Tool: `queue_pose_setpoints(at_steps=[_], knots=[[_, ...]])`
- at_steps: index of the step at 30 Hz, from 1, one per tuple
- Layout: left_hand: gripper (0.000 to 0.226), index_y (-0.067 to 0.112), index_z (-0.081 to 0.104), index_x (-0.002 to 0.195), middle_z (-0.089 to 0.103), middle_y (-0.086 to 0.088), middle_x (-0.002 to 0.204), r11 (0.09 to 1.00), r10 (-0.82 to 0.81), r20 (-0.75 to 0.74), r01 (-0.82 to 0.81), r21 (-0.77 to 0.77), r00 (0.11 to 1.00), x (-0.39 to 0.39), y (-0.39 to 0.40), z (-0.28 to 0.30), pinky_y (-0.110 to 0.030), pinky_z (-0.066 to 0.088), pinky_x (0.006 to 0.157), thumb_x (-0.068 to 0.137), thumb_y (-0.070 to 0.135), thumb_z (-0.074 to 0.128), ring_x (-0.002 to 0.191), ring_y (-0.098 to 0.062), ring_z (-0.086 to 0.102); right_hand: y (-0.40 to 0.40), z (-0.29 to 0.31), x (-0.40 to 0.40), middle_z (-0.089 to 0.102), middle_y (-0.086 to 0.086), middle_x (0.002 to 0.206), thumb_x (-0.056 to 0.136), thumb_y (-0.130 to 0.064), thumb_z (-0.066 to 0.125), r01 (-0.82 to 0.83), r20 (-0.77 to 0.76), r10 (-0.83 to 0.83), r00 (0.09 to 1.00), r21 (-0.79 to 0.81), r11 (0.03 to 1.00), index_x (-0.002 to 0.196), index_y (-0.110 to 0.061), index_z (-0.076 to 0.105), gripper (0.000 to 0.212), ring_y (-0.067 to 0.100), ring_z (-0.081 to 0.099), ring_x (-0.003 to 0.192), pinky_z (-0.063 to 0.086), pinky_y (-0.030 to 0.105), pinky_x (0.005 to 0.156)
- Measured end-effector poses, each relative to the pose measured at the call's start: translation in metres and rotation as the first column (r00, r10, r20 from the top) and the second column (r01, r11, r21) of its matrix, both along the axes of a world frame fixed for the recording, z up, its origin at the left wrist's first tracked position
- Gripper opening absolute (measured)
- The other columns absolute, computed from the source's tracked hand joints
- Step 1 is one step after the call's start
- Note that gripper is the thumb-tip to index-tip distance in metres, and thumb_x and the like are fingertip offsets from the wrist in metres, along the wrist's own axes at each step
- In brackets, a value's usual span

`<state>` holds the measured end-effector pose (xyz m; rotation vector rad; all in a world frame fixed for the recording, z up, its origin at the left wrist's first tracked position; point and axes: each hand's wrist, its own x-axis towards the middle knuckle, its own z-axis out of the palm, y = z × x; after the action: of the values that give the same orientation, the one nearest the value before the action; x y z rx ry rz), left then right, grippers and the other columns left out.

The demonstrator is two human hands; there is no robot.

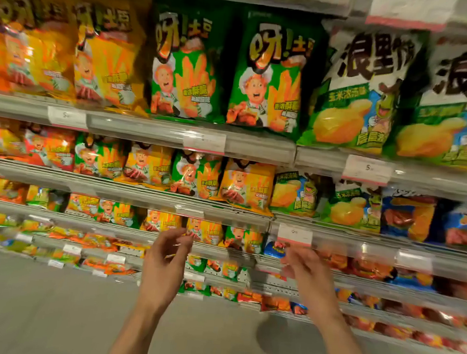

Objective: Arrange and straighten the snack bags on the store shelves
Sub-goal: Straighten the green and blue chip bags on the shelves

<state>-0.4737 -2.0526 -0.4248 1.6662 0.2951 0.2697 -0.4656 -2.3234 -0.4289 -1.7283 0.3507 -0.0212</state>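
Rows of snack bags fill the store shelves in the head view. Yellow bags (pixel 107 53) and green bags (pixel 264 77) with a cartoon chef stand on the top shelf, beside green-and-white chip bags (pixel 357 91). Smaller bags (pixel 246 183) line the shelf below. My left hand (pixel 166 258) is raised in front of the third shelf, fingers loosely curled, near a small yellow bag (pixel 207 232). My right hand (pixel 303 269) hovers to the right with relaxed fingers, near a blue bag (pixel 274 247). Neither hand holds a bag. The picture is blurred by motion.
White price tags (pixel 295 235) hang on the grey shelf rails (pixel 145 128). Blue bags (pixel 411 214) sit at the right. Lower shelves with more small bags step out toward the grey floor (pixel 28 308).
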Motion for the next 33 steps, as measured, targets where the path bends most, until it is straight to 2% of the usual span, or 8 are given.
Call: queue_pose_setpoints(at_steps=[4, 8, 14, 19, 23, 26, 29, 33], knots=[[0.012, 0.026, 0.070, 0.108, 0.076, 0.003, 0.102, 0.999, 0.038, -0.026, -0.039, -0.036, 0.999, 0.002, 0.043, -0.002, -0.043, 0.057, 0.094, 0.096, 0.028, 0.069, 0.101, -0.017, 0.071, 0.037, 0.013, 0.014, 0.075, 0.001, 0.093, 0.102, -0.029, 0.058, -0.066, -0.016, 0.064, 0.998, -0.101, 0.993, 0.101, -0.021, 0.071, 0.015, 0.009, 0.073, 0.083, 0.056, 0.028, 0.075], [0.016, 0.025, 0.070, 0.110, 0.076, 0.009, 0.103, 0.997, 0.064, -0.045, -0.066, -0.042, 0.997, 0.017, 0.067, -0.001, -0.046, 0.056, 0.096, 0.095, 0.030, 0.069, 0.103, -0.013, 0.071, 0.061, 0.017, 0.044, 0.076, -0.001, 0.089, 0.099, -0.031, 0.063, -0.036, 0.030, 0.041, 0.999, -0.148, 0.988, 0.087, -0.029, 0.069, 0.014, 0.021, 0.072, 0.089, 0.057, 0.046, 0.087], [0.011, 0.027, 0.069, 0.108, 0.076, 0.002, 0.099, 0.998, 0.046, -0.035, -0.044, 0.044, 0.998, 0.060, 0.088, 0.008, -0.046, 0.057, 0.093, 0.097, 0.027, 0.068, 0.099, -0.018, 0.072, 0.076, 0.012, 0.094, 0.076, 0.004, 0.089, 0.100, -0.029, 0.063, -0.004, 0.125, 0.016, 0.992, -0.103, 0.995, 0.088, -0.031, 0.068, 0.013, 0.030, 0.073, 0.088, 0.059, 0.053, 0.086], [0.011, 0.030, 0.067, 0.109, 0.075, 0.001, 0.104, 0.995, 0.004, -0.015, -0.003, 0.095, 1.000, 0.100, 0.086, 0.016, -0.039, 0.057, 0.087, 0.098, 0.031, 0.067, 0.101, -0.018, 0.070, 0.070, 0.013, 0.123, 0.075, 0.004, 0.093, 0.098, -0.032, 0.063, 0.024, 0.217, 0.021, 0.976, -0.200, 0.980, 0.086, -0.030, 0.068, 0.013, 0.023, 0.072, 0.088, 0.058, 0.044, 0.084], [0.014, 0.025, 0.066, 0.111, 0.073, 0.006, 0.105, 0.987, -0.052, -0.027, 0.055, 0.150, 0.998, 0.125, 0.082, 0.011, -0.039, 0.056, 0.092, 0.098, 0.029, 0.067, 0.099, -0.002, 0.067, 0.056, -0.007, 0.140, 0.066, 0.011, 0.086, 0.096, -0.026, 0.061, 0.135, 0.261, -0.038, 0.964, -0.364, 0.921, 0.084, -0.005, 0.066, 0.025, 0.028, 0.064, 0.084, 0.045, 0.009, 0.077], [0.028, 0.022, 0.062, 0.123, 0.062, 0.004, 0.117, 0.963, -0.086, -0.009, 0.086, 0.255, 0.996, 0.149, 0.083, 0.010, -0.043, 0.053, 0.098, 0.097, 0.028, 0.068, 0.108, -0.008, 0.059, 0.056, -0.011, 0.151, 0.067, 0.006, 0.079, 0.097, -0.021, 0.066, 0.176, 0.261, -0.085, 0.962, -0.350, 0.920, 0.084, -0.011, 0.064, 0.017, 0.018, 0.065, 0.072, 0.048, 0.019, 0.068], [0.040, 0.018, 0.058, 0.133, 0.053, -0.003, 0.128, 0.890, -0.177, 0.003, 0.159, 0.428, 0.984, 0.175, 0.087, 0.007, -0.041, 0.046, 0.105, 0.095, 0.024, 0.070, 0.121, -0.023, 0.052, 0.066, -0.008, 0.159, 0.059, 0.005, 0.059, 0.100, -0.022, 0.063, 0.144, 0.279, -0.041, 0.959, -0.359, 0.922, 0.070, -0.012, 0.057, 0.032, 0.016, 0.054, 0.052, 0.039, 0.028, 0.051], [0.047, 0.014, 0.055, 0.140, 0.049, -0.007, 0.137, 0.840, -0.256, -0.016, 0.231, 0.492, 0.966, 0.191, 0.089, 0.006, -0.029, 0.035, 0.105, 0.095, 0.023, 0.069, 0.127, -0.021, 0.047, 0.076, -0.011, 0.170, 0.066, -0.002, 0.067, 0.090, -0.062, 0.063, 0.189, 0.218, -0.106, 0.970, -0.406, 0.894, 0.080, -0.020, 0.063, 0.042, 0.014, 0.064, 0.065, 0.050, 0.028, 0.062]])
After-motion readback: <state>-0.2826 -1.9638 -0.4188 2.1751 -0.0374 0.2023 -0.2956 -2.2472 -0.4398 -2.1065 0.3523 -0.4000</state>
